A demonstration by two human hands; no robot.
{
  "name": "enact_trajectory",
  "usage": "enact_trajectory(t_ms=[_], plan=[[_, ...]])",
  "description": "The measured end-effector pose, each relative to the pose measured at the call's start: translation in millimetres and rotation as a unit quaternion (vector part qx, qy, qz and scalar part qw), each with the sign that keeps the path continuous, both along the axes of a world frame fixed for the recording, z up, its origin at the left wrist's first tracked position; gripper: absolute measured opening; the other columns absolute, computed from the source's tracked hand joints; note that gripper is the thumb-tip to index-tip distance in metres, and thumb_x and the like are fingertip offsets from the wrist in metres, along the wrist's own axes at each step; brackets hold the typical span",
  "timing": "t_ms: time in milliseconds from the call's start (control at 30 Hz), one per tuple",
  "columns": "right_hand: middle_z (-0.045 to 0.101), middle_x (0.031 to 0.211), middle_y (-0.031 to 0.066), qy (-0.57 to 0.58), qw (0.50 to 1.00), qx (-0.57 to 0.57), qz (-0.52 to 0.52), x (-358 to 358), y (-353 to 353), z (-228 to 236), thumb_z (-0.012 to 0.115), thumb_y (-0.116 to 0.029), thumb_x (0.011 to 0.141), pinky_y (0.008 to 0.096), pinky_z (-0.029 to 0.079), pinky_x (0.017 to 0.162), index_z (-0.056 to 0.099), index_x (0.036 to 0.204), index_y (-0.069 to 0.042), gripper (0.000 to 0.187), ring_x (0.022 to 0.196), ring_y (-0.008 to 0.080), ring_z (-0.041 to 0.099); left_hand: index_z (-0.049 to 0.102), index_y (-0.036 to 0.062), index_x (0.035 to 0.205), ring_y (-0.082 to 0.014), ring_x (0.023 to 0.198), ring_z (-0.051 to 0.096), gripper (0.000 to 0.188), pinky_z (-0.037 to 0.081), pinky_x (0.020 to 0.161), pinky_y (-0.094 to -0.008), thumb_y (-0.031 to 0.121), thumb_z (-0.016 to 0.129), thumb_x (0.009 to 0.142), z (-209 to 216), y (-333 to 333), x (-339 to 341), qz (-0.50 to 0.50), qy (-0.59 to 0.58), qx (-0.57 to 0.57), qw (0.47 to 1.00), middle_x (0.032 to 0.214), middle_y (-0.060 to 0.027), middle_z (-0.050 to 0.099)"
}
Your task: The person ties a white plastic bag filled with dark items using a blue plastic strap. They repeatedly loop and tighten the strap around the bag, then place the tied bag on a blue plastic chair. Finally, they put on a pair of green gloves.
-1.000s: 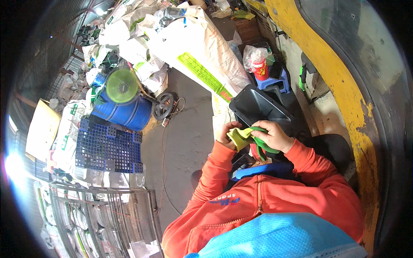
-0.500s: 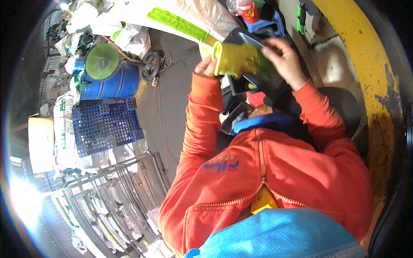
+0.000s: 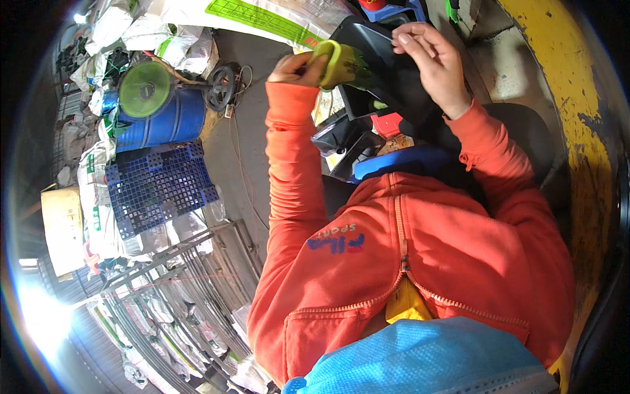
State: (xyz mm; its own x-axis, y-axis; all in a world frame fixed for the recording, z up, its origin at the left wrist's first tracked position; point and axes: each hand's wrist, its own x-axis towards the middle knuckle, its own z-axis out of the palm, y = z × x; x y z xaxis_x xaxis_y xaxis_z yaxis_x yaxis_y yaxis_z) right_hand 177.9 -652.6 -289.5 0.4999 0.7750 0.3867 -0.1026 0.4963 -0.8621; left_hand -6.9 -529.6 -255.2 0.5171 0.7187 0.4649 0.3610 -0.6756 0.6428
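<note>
My left hand [image 3: 300, 69] is closed on the cuff of a yellow and green work glove [image 3: 338, 65], thumb and fingers pinching its rim. The yellow cuff gapes toward my left, and the green end hangs over black plastic trays [image 3: 374, 46]. To the right of the glove, my right hand [image 3: 432, 62] is raised with its fingers apart, holding nothing. Its fingertips are close to the edge of a black tray; I cannot tell whether they touch it. A small red piece [image 3: 387, 123] and a blue rim [image 3: 403, 163] lie between the trays and my body.
A white sack with a green band [image 3: 269, 16] lies ahead. Off to the left are a green fan [image 3: 144, 90], a blue drum [image 3: 161, 125], a blue plastic pallet [image 3: 161, 187] and a metal rack [image 3: 177, 276]. A worn yellow beam [image 3: 558, 72] curves along the right.
My left hand has moved left with the glove, whose cuff now faces left. My right hand is a little farther up in view. The whole view has shifted slightly.
</note>
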Motion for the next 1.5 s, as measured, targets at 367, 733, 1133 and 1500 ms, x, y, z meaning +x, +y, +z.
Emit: enact_trajectory(t_ms=[367, 733, 1133, 1500], plan=[[0.060, 0.081, 0.0113, -0.429, 0.887, -0.162, 0.053, -4, -6, 4, 0.063, -0.014, 0.067, 0.0346, 0.046, 0.071, 0.058, 0.093, -0.005, 0.028, 0.078, 0.0284, 0.058, 0.064, 0.0060, 0.083, -0.0209, 0.066, 0.058, 0.018, 0.046, 0.058, -0.0276, 0.013, 0.067, 0.066, 7, -40, 28, -0.143, 0.063, 0.087, 0.984, 0.075, -0.0068, 0.059], [0.058, 0.078, 0.0022, -0.217, 0.963, -0.155, 0.033, -11, 1, -6, 0.057, -0.009, 0.081, 0.0195, 0.046, 0.045, 0.056, 0.094, -0.004, 0.014, 0.064, 0.0063, 0.056, 0.050, 0.0036, 0.107, -0.0238, 0.086, 0.053, 0.044, 0.042, 0.078, -0.0363, 0.031, 0.061, 0.074, 180, -6, 17, -0.335, -0.496, 0.005, 0.801, 0.091, -0.0117, 0.057], [0.052, 0.059, 0.0029, -0.294, 0.951, -0.010, 0.096, -51, -17, 42, 0.072, -0.014, 0.069, 0.0227, 0.039, 0.050, 0.046, 0.116, -0.009, 0.054, 0.052, 0.0078, 0.046, 0.052, 0.0038, 0.104, -0.0203, 0.079, 0.055, 0.038, 0.044, 0.073, -0.0330, 0.036, 0.040, 0.088, 69, -35, 44, -0.272, -0.538, -0.315, 0.733, 0.083, -0.0074, 0.057], [0.057, 0.065, 0.0138, -0.493, 0.799, 0.020, 0.344, -75, -29, 34, 0.061, -0.024, 0.077, 0.0352, 0.044, 0.051, 0.057, 0.079, -0.006, 0.018, 0.057, 0.0310, 0.056, 0.052, -0.0019, 0.093, -0.0116, 0.059, 0.045, 0.035, 0.037, 0.056, -0.0223, 0.032, 0.053, 0.083, 68, -28, 20, -0.346, -0.619, -0.383, 0.592, 0.065, -0.0023, 0.049]])
